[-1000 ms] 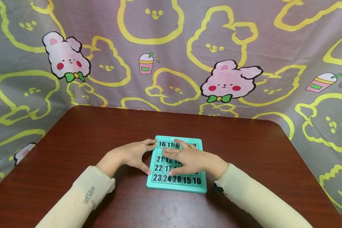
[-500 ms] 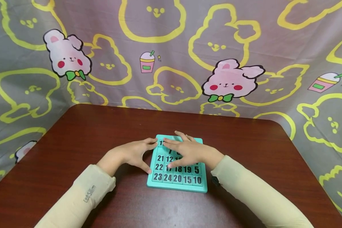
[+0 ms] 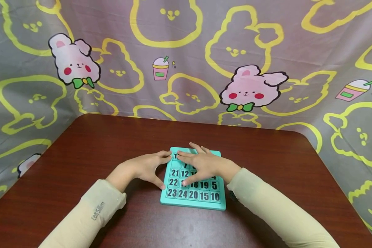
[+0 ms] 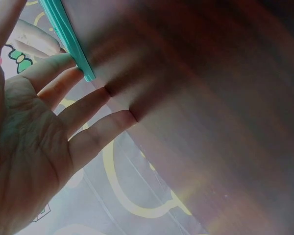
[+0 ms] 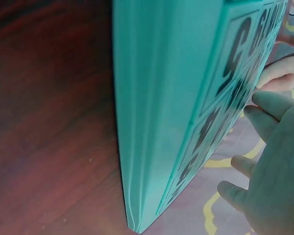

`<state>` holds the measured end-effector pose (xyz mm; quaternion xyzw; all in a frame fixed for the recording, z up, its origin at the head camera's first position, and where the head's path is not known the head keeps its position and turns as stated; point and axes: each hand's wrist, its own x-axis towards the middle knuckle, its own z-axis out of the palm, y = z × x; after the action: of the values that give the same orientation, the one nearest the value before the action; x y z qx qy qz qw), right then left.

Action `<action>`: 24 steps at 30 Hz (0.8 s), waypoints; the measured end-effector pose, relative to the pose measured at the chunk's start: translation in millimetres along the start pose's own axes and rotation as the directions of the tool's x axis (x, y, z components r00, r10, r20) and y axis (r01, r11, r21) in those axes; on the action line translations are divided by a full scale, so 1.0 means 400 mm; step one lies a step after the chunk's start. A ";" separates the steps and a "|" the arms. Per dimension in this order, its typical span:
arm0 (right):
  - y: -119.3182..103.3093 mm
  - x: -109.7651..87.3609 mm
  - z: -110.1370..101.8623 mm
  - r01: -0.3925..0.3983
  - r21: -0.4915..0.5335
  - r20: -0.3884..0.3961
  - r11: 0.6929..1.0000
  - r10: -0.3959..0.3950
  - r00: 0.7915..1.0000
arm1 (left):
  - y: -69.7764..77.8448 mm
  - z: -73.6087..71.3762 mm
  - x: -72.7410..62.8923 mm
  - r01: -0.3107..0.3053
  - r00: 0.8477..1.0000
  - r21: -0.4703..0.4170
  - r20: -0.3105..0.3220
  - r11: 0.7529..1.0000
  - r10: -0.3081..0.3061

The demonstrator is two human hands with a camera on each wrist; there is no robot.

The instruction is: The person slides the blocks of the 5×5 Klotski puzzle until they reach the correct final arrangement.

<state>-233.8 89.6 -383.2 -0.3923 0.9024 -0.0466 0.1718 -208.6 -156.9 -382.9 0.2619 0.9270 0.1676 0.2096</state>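
Observation:
A turquoise number slide puzzle lies flat on the table, with black numbers on its square tiles. The second row's leftmost spot shows plain turquoise with no number. My left hand is at the puzzle's left side, thumb and forefinger spread and touching its frame; in the left wrist view its fingers are stretched out by the puzzle's edge. Across the upper tiles reaches my right hand, fingers extended, a fingertip at the top-left tiles and the thumb over tile 17. Several upper tiles are hidden beneath it.
The puzzle sits on a dark red-brown wooden table with rounded far corners. Behind and beside it hangs a grey-pink curtain printed with cartoon rabbits and cups.
My right hand has shifted away from me, from the second row to the top row, uncovering tiles 18, 19 and 5. My left hand has stayed at the left edge.

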 end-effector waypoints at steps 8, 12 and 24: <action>-0.004 -0.001 0.006 -0.004 0.002 0.008 1.000 0.004 1.000 | 0.001 0.000 0.000 -0.003 1.000 -0.003 0.001 1.000 0.003; -0.009 -0.009 0.009 0.000 -0.008 0.013 1.000 0.000 1.000 | 0.001 0.000 0.000 -0.007 1.000 0.003 0.001 1.000 0.007; -0.038 -0.036 0.018 0.027 -0.029 0.033 0.999 -0.026 0.999 | 0.002 0.000 -0.001 0.002 1.000 0.014 -0.003 1.000 -0.002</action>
<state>-211.5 90.1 -382.7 -0.4076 0.8948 -0.0291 0.1798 -208.2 -156.5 -382.4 0.2620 0.9288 0.1612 0.2068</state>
